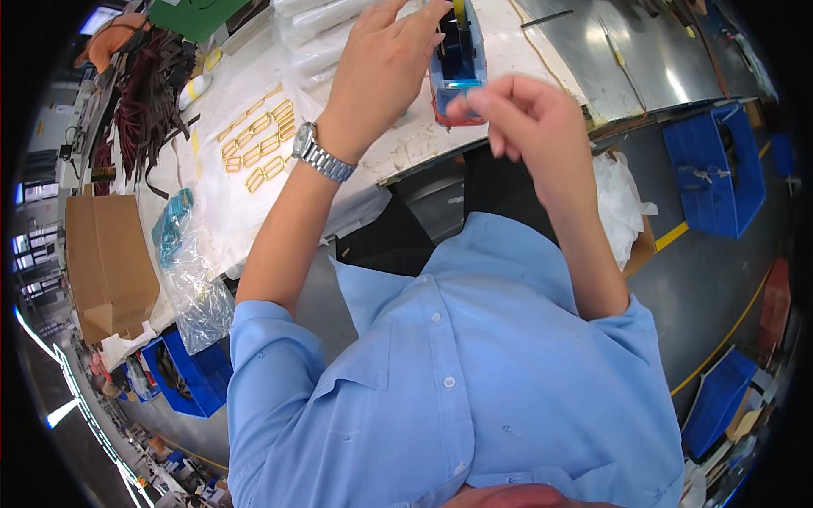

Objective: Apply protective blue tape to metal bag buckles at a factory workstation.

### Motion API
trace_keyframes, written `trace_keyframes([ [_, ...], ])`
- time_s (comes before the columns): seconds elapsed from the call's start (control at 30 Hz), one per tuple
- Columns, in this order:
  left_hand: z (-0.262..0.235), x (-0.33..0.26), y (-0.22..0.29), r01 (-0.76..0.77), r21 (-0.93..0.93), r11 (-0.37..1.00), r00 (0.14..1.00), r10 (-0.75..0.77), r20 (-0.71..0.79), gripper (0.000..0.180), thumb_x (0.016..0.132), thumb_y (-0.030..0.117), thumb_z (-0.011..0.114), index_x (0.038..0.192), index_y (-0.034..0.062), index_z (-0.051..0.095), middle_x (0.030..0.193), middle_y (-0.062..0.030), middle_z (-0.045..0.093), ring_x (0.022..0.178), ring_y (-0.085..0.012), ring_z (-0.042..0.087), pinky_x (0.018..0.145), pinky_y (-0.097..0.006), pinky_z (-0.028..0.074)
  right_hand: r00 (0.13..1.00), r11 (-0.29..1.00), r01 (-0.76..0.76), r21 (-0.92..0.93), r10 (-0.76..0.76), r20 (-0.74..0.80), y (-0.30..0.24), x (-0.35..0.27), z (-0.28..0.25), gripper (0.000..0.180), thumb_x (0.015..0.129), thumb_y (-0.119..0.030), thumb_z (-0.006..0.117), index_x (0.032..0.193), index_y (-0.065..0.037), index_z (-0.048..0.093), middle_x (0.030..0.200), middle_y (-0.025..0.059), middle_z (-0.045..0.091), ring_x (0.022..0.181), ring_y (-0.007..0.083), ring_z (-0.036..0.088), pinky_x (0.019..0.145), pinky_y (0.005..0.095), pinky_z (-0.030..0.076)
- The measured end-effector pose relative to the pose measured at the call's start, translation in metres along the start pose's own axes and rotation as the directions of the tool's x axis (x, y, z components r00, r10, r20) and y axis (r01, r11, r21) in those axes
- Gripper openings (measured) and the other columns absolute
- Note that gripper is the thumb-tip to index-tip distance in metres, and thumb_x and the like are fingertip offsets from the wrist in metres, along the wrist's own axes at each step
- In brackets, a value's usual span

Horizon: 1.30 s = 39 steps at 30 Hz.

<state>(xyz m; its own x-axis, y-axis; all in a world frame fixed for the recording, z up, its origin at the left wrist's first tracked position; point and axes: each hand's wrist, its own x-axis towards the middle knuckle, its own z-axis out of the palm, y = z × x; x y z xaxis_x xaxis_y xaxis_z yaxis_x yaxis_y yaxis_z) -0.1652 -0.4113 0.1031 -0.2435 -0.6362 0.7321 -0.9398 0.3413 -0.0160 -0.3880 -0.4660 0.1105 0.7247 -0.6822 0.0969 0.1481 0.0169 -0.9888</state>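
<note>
A blue tape dispenser (477,51) with a dark inside and a reddish base stands at the table's near edge. My left hand (385,63), with a metal watch (326,152) on its wrist, reaches over the dispenser's left side; its fingers bend onto the rim beside the tape roll (460,15). Just right of the dispenser's near end, my right hand (529,114) is closed, thumb and forefinger pinched together. Whatever lies between those fingertips is too small and blurred to make out. Gold-coloured rectangular buckles (258,140) lie in rows on a white sheet left of my left forearm.
Clear plastic-wrapped rolls (318,25) lie behind the buckles. Dark straps (148,93) hang at the far left, above a cardboard box (110,262). Blue crates (716,169) stand on the floor to the right. White wrapping (618,207) fills a box by the table.
</note>
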Motion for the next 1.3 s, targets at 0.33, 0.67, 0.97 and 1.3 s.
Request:
trace_keyframes([
  [0.33,0.014,0.006,-0.019,-0.057,-0.269,0.961,0.988,0.017,-0.151,0.045,0.102,0.005,0.062,0.145,-0.0029,0.057,0.131,-0.0239,0.067,0.134,-0.0426,0.058,0.113,-0.048,0.046,0.96,0.954,-0.28,0.112,0.278,0.032,0.091,-0.076,0.006,0.016,0.107,-0.016,0.068,0.1,-0.002,0.073,0.1,0.0047,0.081,0.073,0.0043,0.065,0.061,0.0212,0.048],
  [0.67,-0.122,-0.091,-0.04,0.671,0.071,0.738,0.74,-0.673,0.002,0.019,0.102,0.015,0.074,0.112,0.0002,0.079,0.101,-0.0093,0.081,0.091,-0.0208,0.079,0.079,-0.03,0.058,0.97,0.959,-0.245,0.14,0.244,0.02,0.064,-0.083,0.005,0.013,0.107,-0.008,0.067,0.104,0.003,0.073,0.096,0.0109,0.08,0.072,0.0092,0.07,0.064,0.023,0.053],
  [0.97,-0.163,-0.182,0.004,0.628,0.406,0.664,0.573,-0.748,0.336,0.007,0.094,0.012,0.074,0.097,0.0057,0.073,0.094,-0.0109,0.072,0.087,-0.0331,0.07,0.077,-0.043,0.056,0.971,0.951,-0.24,0.197,0.232,0.062,0.066,-0.077,0.01,0.013,0.106,-0.007,0.067,0.105,0.005,0.073,0.092,0.0126,0.079,0.07,0.0108,0.07,0.065,0.0258,0.056],
  [1.3,-0.141,-0.183,-0.007,0.478,0.451,0.754,0.671,-0.645,0.367,0.02,0.092,0.005,0.073,0.111,0.0057,0.067,0.098,-0.0118,0.073,0.087,-0.0313,0.07,0.078,-0.042,0.057,0.965,0.939,-0.264,0.222,0.257,0.058,0.059,-0.078,0.009,0.016,0.107,-0.008,0.066,0.111,0.006,0.074,0.093,0.0134,0.079,0.071,0.0122,0.072,0.066,0.0261,0.059],
])
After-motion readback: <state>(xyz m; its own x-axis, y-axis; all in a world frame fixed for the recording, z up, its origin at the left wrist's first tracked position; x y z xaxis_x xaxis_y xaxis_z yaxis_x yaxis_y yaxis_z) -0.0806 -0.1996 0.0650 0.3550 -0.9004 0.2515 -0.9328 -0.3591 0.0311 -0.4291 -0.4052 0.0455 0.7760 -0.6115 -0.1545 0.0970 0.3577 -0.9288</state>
